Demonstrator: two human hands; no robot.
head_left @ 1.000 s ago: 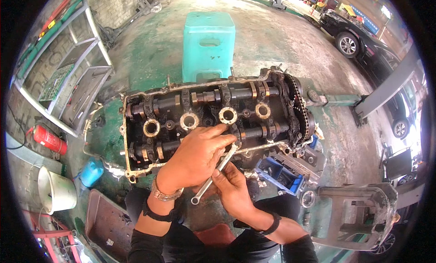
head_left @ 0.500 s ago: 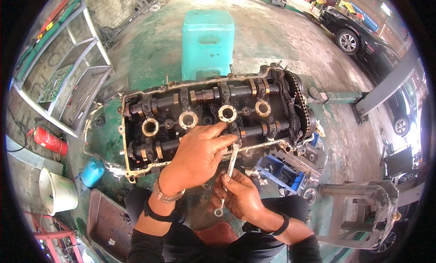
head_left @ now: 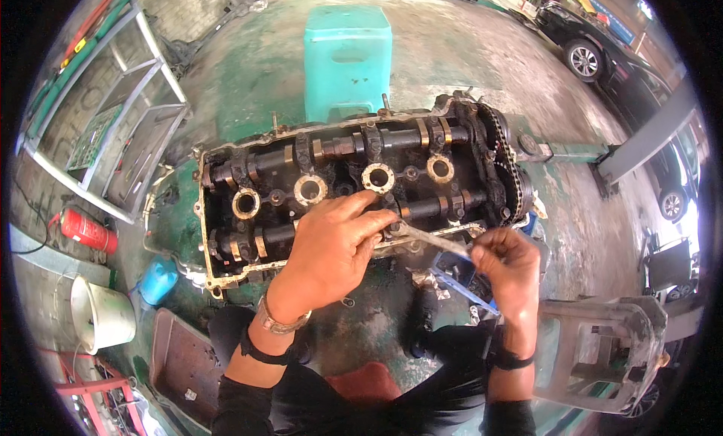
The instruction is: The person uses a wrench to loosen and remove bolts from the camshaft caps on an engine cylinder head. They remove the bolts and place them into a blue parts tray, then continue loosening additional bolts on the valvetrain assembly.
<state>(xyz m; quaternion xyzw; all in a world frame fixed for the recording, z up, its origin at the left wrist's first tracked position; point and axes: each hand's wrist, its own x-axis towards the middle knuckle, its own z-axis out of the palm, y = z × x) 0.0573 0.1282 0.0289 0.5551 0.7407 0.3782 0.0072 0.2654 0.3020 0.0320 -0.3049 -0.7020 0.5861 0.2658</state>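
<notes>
Pinching a metal wrench (head_left: 435, 239) over the cylinder head's (head_left: 343, 165) five-o'clock edge.
The right hand (head_left: 508, 266) nips its four-o'clock end; the left hand's (head_left: 327, 244) fingers, spread, reach its ten-o'clock end (a turquoise plastic stool (head_left: 348, 67) stands at twelve).

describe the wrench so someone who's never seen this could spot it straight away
Start at the long, dark engine head across the middle. At its near edge, a slim, pale metal wrench slants from the left hand down to the right hand, which grips its outer end. Unlike the dark shafts inside the engine head, it is light-coloured and hand-held.
</notes>
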